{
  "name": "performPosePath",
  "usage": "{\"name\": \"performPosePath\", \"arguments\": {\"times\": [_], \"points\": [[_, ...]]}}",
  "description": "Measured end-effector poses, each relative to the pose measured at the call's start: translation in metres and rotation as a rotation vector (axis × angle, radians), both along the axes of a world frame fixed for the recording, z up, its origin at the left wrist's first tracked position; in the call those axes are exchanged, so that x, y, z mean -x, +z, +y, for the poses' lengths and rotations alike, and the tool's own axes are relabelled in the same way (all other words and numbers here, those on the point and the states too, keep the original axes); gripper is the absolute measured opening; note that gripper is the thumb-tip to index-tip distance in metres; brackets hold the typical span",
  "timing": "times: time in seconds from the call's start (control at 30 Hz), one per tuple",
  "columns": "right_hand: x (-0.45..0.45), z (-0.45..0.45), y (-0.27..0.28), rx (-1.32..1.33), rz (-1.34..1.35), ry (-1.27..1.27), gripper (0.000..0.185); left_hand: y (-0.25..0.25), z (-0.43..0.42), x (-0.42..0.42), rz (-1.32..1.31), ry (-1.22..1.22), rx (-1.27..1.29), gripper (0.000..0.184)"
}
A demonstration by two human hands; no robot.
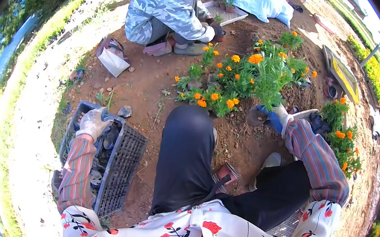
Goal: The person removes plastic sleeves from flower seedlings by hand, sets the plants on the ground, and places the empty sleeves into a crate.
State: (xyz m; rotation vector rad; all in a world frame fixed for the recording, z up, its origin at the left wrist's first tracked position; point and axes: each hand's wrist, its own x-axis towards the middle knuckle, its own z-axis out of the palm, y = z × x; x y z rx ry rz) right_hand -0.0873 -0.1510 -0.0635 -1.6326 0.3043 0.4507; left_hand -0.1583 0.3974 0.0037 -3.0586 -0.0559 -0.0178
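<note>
My left hand point(94, 123), in a pale work glove, reaches into a black plastic crate point(125, 162) on the left that holds dark pots or bags; whether it grips one is unclear. My right hand point(280, 118), in a white and blue glove, is low by the soil at the right of the orange marigolds point(255, 59). Its fingers are partly hidden, and leafy green stems stand right above it. What it holds, if anything, cannot be made out.
A person in a camouflage jacket point(163, 7) crouches at the top, beside a white tray point(229, 16) with potted plants. More marigolds point(343, 147) stand at right. A yellow-lined tray point(342, 75) lies beyond. A reddish pot point(228, 173) sits between my legs.
</note>
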Motion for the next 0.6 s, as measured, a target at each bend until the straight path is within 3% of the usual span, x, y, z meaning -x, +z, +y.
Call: {"name": "performPosePath", "arguments": {"times": [0.07, 0.13, 0.2, 0.27, 0.3, 0.37, 0.43, 0.47, 0.5, 0.53, 0.6], "points": [[-0.002, 0.007, 0.005, 0.324, -0.263, 0.247, 0.019, 0.019, -0.05, -0.023, -0.033, -0.125, 0.226, 0.058], [-0.031, -0.004, -0.056, 0.428, -0.494, 0.368, 0.025, 0.053, -0.121, -0.04, 0.228, 0.037, 0.619, 0.069], [-0.018, 0.023, -0.026, 0.488, -0.299, 0.35, 0.028, 0.063, -0.174, -0.059, 0.293, -0.102, 0.821, 0.081], [-0.02, 0.036, -0.043, 0.455, -0.403, 0.366, 0.028, 0.035, -0.211, -0.083, 0.08, -0.476, 0.98, 0.074], [-0.009, 0.05, -0.014, 0.519, -0.278, 0.373, 0.028, 0.035, -0.232, -0.088, 0.09, -0.496, 0.982, 0.074], [-0.001, 0.064, 0.01, 0.554, -0.159, 0.393, 0.029, 0.036, -0.266, -0.097, 0.333, -0.621, 1.365, 0.062], [-0.006, 0.063, -0.003, 0.5, -0.13, 0.401, 0.032, 0.028, -0.283, -0.112, 0.46, -0.565, 1.42, 0.054], [-0.008, 0.059, -0.014, 0.522, -0.305, 0.433, 0.031, 0.025, -0.289, -0.119, 0.57, -0.49, 1.474, 0.047], [-0.012, 0.055, -0.023, 0.602, -0.372, 0.531, 0.03, 0.029, -0.29, -0.118, 0.636, -0.568, 1.605, 0.035], [-0.017, 0.051, -0.032, 0.682, -0.438, 0.631, 0.03, 0.033, -0.293, -0.115, 0.65, -0.571, 1.595, 0.035], [-0.016, 0.048, -0.03, 0.622, -0.421, 0.58, 0.031, 0.04, -0.298, -0.112, 0.645, -0.322, 1.456, 0.034]]}}
